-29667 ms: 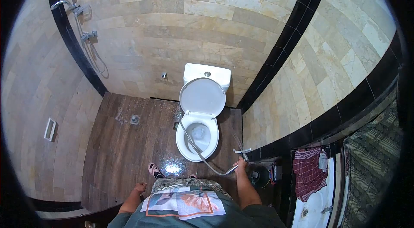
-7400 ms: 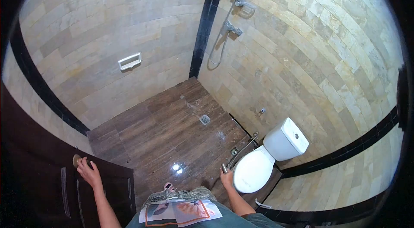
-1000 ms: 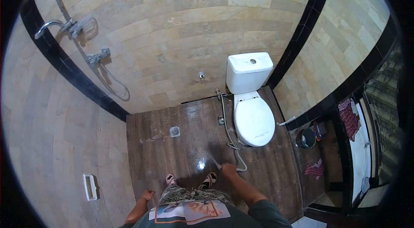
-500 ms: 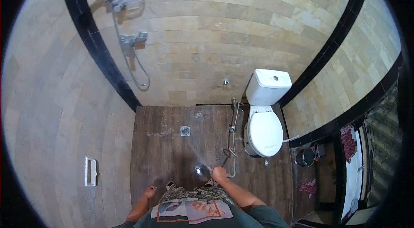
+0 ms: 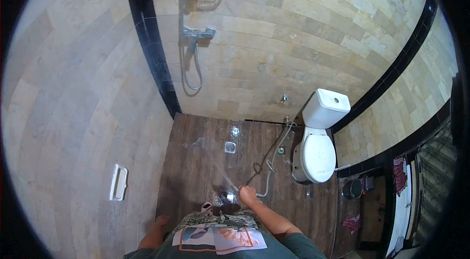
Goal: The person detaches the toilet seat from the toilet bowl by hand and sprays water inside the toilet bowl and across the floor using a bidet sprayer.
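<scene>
My right hand (image 5: 248, 195) is closed around the spray head of a bidet sprayer, which is mostly covered by the fingers. A thin jet of water (image 5: 225, 175) shoots from it toward the left part of the floor. Its grey hose (image 5: 270, 173) runs from the hand across the floor up to a wall valve (image 5: 287, 120) beside the toilet. My left hand (image 5: 162, 221) hangs low at my left side, near the left wall, small and dim; its fingers do not show clearly.
A white toilet (image 5: 318, 158) with its lid down stands at right. The wet brown floor (image 5: 196, 166) has a square drain (image 5: 230, 147). A shower set (image 5: 192, 33) and a white wall handle (image 5: 118, 182) are at left. A dark bucket (image 5: 352, 189) stands far right.
My view has turned, so the room appears shifted to the right. The water jet still points forward and left, now landing nearer the left wall. The hose has swung slightly.
</scene>
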Action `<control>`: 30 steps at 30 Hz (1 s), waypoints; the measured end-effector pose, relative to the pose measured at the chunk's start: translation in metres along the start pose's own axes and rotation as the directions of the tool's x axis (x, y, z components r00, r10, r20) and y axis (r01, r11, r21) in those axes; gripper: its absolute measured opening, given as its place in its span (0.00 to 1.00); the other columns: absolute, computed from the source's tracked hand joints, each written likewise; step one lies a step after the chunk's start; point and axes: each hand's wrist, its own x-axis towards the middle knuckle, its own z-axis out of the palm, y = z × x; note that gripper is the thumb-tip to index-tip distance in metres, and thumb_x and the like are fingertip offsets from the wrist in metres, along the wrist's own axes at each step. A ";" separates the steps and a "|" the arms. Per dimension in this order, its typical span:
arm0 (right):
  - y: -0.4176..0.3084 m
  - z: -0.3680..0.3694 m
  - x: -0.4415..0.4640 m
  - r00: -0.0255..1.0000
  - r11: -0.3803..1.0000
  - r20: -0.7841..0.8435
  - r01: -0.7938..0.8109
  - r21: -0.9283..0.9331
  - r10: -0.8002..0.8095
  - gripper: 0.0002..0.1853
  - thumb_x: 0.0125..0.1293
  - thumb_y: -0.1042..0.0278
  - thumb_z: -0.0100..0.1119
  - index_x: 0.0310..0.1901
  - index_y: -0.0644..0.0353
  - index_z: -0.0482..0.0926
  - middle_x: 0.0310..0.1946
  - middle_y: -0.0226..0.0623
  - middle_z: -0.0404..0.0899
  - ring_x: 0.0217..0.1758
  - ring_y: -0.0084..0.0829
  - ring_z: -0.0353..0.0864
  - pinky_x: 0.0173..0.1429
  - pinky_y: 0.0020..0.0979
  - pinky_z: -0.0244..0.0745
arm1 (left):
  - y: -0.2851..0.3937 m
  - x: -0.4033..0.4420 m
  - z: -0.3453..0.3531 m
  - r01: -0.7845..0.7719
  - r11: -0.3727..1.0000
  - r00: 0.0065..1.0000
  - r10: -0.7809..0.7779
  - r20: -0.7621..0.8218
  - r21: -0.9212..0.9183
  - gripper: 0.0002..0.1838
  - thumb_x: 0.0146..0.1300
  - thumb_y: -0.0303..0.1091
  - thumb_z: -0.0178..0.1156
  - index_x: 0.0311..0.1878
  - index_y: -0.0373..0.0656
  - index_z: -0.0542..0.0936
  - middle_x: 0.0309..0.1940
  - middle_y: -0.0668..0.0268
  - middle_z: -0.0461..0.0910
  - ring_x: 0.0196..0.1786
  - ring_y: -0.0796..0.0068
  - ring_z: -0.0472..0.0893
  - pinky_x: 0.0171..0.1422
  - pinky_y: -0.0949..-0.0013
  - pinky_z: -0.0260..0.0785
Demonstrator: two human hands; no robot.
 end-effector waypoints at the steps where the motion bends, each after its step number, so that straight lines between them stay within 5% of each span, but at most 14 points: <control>1: -0.009 0.004 -0.001 0.998 0.999 0.048 0.042 -0.035 -0.040 0.06 0.42 0.68 0.47 0.20 0.58 0.74 0.20 0.43 0.74 0.23 0.39 0.75 0.26 0.37 0.69 | 0.001 -0.004 -0.006 0.033 0.999 0.999 -0.033 -0.013 0.029 0.20 0.47 0.49 0.46 0.26 0.40 0.76 0.29 0.53 0.74 0.38 0.57 0.73 0.42 0.61 0.63; 5: -0.039 0.022 0.002 0.970 0.992 0.212 0.124 -0.020 -0.117 0.08 0.43 0.69 0.46 0.23 0.58 0.75 0.23 0.45 0.74 0.27 0.39 0.75 0.29 0.38 0.69 | -0.006 -0.010 -0.028 0.108 0.993 0.993 -0.105 -0.054 0.047 0.20 0.45 0.48 0.47 0.27 0.38 0.76 0.30 0.51 0.73 0.38 0.55 0.72 0.43 0.60 0.63; 10: -0.061 0.031 0.028 0.977 0.991 0.163 0.137 -0.002 -0.135 0.08 0.43 0.69 0.44 0.25 0.58 0.74 0.22 0.45 0.74 0.26 0.41 0.75 0.29 0.39 0.69 | 0.003 -0.036 -0.042 0.206 0.974 0.976 -0.212 -0.058 -0.094 0.21 0.46 0.48 0.47 0.30 0.37 0.75 0.33 0.51 0.72 0.40 0.54 0.71 0.46 0.59 0.61; 13: -0.073 0.016 0.047 0.983 0.991 0.141 0.128 -0.036 -0.121 0.08 0.42 0.69 0.45 0.24 0.58 0.74 0.21 0.45 0.74 0.26 0.40 0.75 0.29 0.39 0.69 | -0.028 -0.026 -0.034 -0.005 0.993 1.000 0.007 -0.016 0.114 0.22 0.47 0.48 0.46 0.33 0.37 0.74 0.36 0.51 0.71 0.43 0.55 0.70 0.48 0.60 0.59; 15: -0.081 0.004 0.056 0.991 0.991 0.053 0.128 -0.029 -0.126 0.07 0.41 0.70 0.45 0.23 0.58 0.74 0.20 0.44 0.74 0.26 0.40 0.75 0.29 0.38 0.69 | -0.034 -0.026 -0.033 0.265 0.964 0.961 -0.264 0.080 -0.013 0.22 0.48 0.48 0.46 0.37 0.37 0.73 0.39 0.51 0.70 0.46 0.55 0.68 0.50 0.60 0.58; 16: -0.088 -0.004 0.060 0.995 0.995 0.027 0.098 -0.017 -0.097 0.07 0.41 0.70 0.46 0.21 0.58 0.74 0.19 0.44 0.73 0.25 0.40 0.75 0.29 0.38 0.69 | -0.038 -0.024 -0.032 0.264 0.964 0.962 -0.262 0.081 -0.014 0.22 0.48 0.48 0.46 0.37 0.37 0.73 0.39 0.51 0.70 0.46 0.55 0.68 0.50 0.60 0.58; 18: -0.091 -0.007 0.069 0.996 0.996 0.005 0.088 -0.012 -0.088 0.06 0.41 0.71 0.46 0.21 0.58 0.74 0.20 0.44 0.73 0.25 0.40 0.75 0.29 0.38 0.69 | -0.068 -0.012 -0.018 0.030 0.969 0.995 -0.053 0.086 0.243 0.23 0.48 0.48 0.45 0.38 0.37 0.73 0.40 0.51 0.69 0.46 0.54 0.67 0.50 0.60 0.58; 22: -0.092 -0.006 0.084 0.997 0.997 -0.043 0.068 0.020 -0.067 0.06 0.41 0.71 0.46 0.21 0.59 0.74 0.20 0.44 0.73 0.25 0.41 0.74 0.29 0.38 0.69 | -0.079 -0.003 -0.012 -0.026 0.968 0.999 0.020 0.026 0.251 0.23 0.49 0.47 0.46 0.38 0.36 0.73 0.40 0.51 0.70 0.46 0.55 0.68 0.50 0.61 0.59; 27: -0.097 -0.026 0.087 0.993 0.996 -0.116 0.035 0.083 -0.025 0.06 0.40 0.72 0.47 0.21 0.60 0.73 0.21 0.44 0.73 0.26 0.42 0.74 0.31 0.37 0.69 | 0.004 -0.033 -0.051 0.307 0.947 0.952 -0.308 0.007 -0.093 0.21 0.48 0.45 0.49 0.37 0.37 0.74 0.41 0.52 0.70 0.46 0.57 0.68 0.49 0.61 0.59; 30: -0.088 -0.022 0.090 0.989 0.997 -0.148 0.001 0.074 0.010 0.06 0.41 0.71 0.48 0.23 0.58 0.74 0.21 0.44 0.73 0.26 0.41 0.74 0.31 0.38 0.69 | -0.008 -0.020 -0.047 0.292 0.953 0.952 -0.281 0.119 -0.086 0.21 0.48 0.47 0.48 0.36 0.37 0.74 0.39 0.53 0.71 0.45 0.57 0.69 0.48 0.62 0.60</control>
